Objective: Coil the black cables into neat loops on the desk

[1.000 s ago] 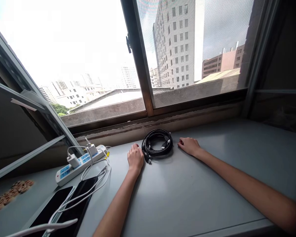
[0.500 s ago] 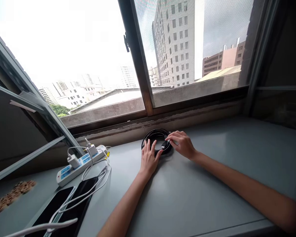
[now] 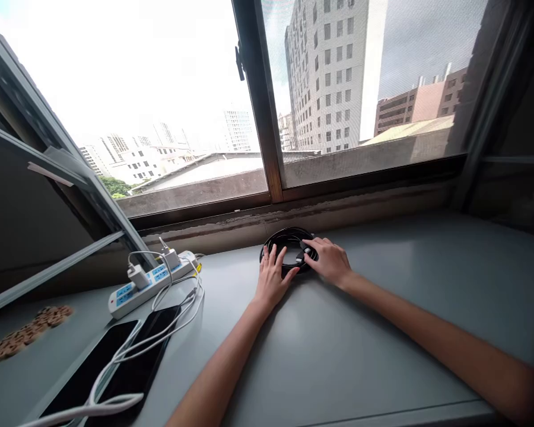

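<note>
A coiled black cable (image 3: pixel 286 233) lies flat on the grey desktop, close to the wall under the window. Its connector ends (image 3: pixel 301 255), dark with pale tips, show inside the right part of the ring. My left hand (image 3: pixel 272 279) rests with spread fingers on the coil's near left side, thumb reaching along the front edge. On the right side, my right hand (image 3: pixel 331 261) has its thumb and fingers bent around the coil next to the connectors. Its grip partly covers that side of the ring.
To the left stands a white power strip (image 3: pixel 153 284) with white chargers plugged in. White cables (image 3: pixel 178 332) trail over two dark phones or tablets (image 3: pixel 129 367) lying on the grey desk (image 3: pixel 360 362). A metal frame (image 3: pixel 111 207) slants beside them. The window (image 3: pixel 273 172) rises behind.
My right fingers have shifted from a pinch at a connector to a hold around the coil's right side. My left hand stays on the coil. The view has moved slightly.
</note>
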`<state>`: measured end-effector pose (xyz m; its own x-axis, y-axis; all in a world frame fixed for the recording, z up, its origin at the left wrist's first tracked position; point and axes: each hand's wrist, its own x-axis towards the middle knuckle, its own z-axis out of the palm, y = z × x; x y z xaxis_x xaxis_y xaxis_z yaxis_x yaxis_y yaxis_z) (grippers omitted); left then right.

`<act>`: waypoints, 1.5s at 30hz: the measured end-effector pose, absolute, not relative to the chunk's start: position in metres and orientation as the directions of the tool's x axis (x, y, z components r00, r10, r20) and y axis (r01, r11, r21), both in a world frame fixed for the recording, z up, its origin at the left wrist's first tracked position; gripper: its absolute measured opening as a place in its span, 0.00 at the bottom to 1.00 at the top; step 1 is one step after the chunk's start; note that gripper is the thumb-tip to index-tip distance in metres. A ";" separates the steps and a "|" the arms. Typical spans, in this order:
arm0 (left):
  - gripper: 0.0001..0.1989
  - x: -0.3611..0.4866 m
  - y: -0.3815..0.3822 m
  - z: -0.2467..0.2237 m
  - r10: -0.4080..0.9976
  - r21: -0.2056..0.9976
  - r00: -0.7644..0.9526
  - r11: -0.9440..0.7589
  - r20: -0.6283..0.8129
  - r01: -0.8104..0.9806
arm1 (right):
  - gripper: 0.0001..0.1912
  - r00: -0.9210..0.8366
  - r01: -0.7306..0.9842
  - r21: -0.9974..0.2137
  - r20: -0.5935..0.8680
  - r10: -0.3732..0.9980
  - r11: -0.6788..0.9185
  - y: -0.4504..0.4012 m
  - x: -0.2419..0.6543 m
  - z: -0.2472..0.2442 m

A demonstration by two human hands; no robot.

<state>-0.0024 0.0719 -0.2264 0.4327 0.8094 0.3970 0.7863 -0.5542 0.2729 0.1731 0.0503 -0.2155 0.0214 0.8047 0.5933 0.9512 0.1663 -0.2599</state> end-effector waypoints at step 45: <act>0.24 0.012 0.065 -0.218 0.723 -0.035 0.585 -0.618 0.367 0.786 | 0.12 -0.105 0.904 -0.255 0.645 0.757 0.343 0.046 0.190 -0.223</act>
